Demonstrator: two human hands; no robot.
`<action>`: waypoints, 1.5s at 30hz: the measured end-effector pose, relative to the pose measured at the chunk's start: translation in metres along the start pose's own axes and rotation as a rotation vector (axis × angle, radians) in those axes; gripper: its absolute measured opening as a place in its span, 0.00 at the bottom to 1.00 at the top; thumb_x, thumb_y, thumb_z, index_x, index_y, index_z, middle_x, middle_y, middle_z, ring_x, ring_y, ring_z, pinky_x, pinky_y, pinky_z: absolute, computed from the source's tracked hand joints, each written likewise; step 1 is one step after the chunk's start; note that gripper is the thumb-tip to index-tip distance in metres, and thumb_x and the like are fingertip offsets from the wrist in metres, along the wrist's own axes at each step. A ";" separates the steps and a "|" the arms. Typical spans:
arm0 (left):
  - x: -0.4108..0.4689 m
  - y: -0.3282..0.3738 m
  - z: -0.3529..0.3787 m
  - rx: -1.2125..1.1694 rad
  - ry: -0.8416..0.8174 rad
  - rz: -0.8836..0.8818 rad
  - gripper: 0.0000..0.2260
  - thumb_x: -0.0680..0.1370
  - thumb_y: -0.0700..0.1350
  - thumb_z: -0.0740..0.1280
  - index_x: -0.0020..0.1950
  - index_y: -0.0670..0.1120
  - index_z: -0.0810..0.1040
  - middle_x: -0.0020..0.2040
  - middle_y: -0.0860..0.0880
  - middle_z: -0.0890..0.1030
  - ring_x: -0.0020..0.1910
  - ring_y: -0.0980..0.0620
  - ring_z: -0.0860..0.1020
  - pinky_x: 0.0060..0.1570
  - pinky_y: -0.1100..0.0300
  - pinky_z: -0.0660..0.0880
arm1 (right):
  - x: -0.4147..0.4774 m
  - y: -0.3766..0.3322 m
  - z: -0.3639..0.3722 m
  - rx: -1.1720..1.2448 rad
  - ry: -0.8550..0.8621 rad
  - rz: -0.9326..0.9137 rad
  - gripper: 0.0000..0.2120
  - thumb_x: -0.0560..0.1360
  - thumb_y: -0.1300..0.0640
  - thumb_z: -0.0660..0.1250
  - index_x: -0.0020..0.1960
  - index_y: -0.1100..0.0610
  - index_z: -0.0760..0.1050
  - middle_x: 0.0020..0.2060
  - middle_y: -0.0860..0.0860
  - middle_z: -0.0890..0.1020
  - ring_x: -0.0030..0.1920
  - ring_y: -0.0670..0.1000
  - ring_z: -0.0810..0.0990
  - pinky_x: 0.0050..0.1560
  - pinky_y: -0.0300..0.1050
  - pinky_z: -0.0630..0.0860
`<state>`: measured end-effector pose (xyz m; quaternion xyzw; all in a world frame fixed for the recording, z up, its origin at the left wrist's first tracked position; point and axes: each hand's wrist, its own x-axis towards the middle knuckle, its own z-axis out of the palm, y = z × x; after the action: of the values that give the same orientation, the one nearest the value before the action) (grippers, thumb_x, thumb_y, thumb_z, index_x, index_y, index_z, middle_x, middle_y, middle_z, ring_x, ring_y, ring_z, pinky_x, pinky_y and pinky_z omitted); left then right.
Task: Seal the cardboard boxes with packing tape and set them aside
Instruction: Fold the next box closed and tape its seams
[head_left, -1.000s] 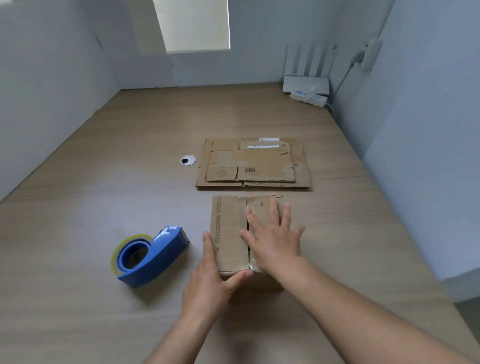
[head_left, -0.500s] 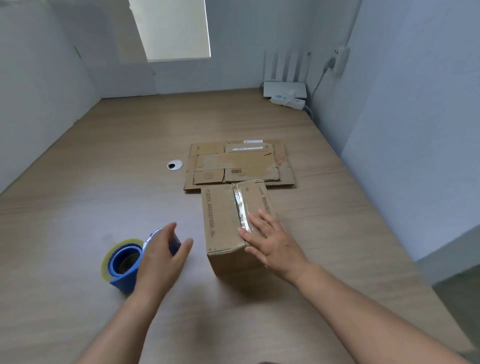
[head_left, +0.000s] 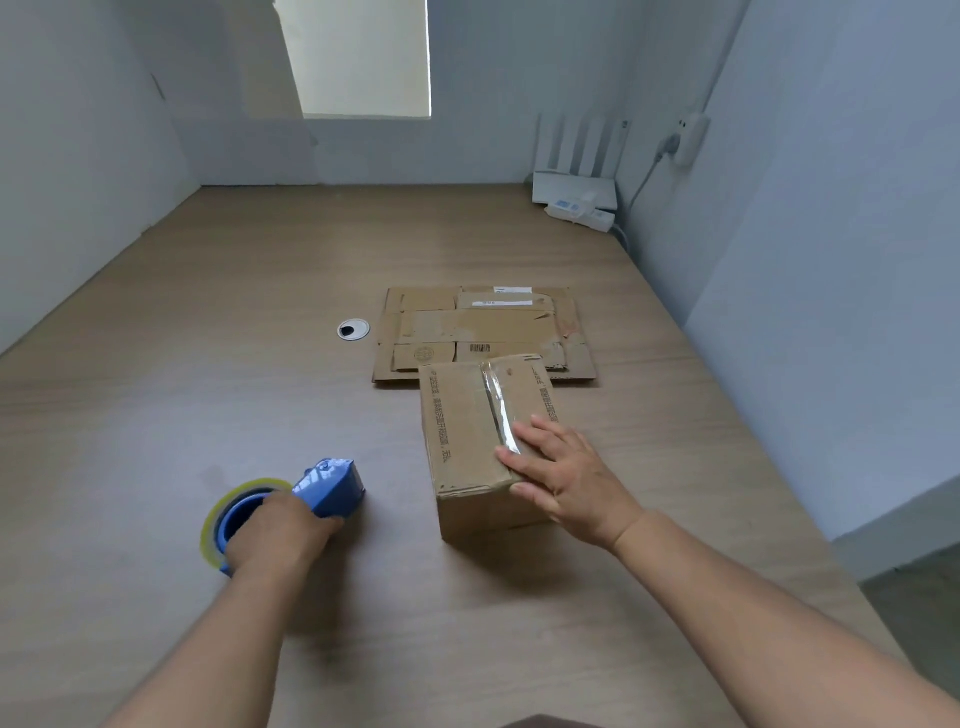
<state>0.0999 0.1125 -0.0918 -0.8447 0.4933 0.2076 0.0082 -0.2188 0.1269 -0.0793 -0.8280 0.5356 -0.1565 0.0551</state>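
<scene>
Cardboard box (head_left: 460, 415) under flat right hand (head_left: 566, 478) as before; left hand (head_left: 275, 535) now tight around tape dispenser (head_left: 330, 488)

Left hand (head_left: 280, 535): bare, uncovered.
Left forearm (head_left: 208, 639): bare, unsleeved, nearer than the tape dispenser (head_left: 327, 488).
Right hand (head_left: 566, 478): bare, right of the tape dispenser.
Right forearm (head_left: 753, 597): bare, unsleeved to the frame edge.

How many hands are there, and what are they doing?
2. The left hand grips the blue tape dispenser; the right hand rests flat on the cardboard box. None hidden.
</scene>
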 end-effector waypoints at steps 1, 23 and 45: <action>0.002 -0.001 -0.004 0.009 -0.023 0.023 0.17 0.70 0.56 0.72 0.47 0.45 0.74 0.39 0.48 0.78 0.39 0.47 0.78 0.36 0.59 0.71 | 0.001 0.000 0.000 -0.007 0.016 -0.012 0.30 0.79 0.36 0.44 0.62 0.49 0.78 0.63 0.54 0.78 0.64 0.60 0.75 0.58 0.64 0.74; -0.086 0.033 -0.085 -0.575 -0.197 0.941 0.38 0.52 0.78 0.68 0.57 0.62 0.75 0.50 0.67 0.80 0.50 0.62 0.79 0.46 0.71 0.75 | 0.016 -0.080 -0.102 0.908 0.018 0.154 0.21 0.69 0.49 0.69 0.62 0.46 0.76 0.59 0.44 0.79 0.60 0.38 0.74 0.60 0.28 0.67; -0.083 0.042 -0.080 -0.362 -0.075 1.138 0.32 0.61 0.78 0.62 0.63 0.70 0.67 0.55 0.67 0.78 0.54 0.61 0.77 0.55 0.66 0.76 | 0.017 -0.074 -0.119 0.651 -0.008 0.084 0.10 0.73 0.61 0.71 0.39 0.47 0.77 0.53 0.44 0.77 0.59 0.43 0.73 0.63 0.40 0.69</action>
<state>0.0571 0.1422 0.0187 -0.4278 0.8244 0.2899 -0.2308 -0.1863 0.1517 0.0556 -0.7447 0.4910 -0.3137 0.3256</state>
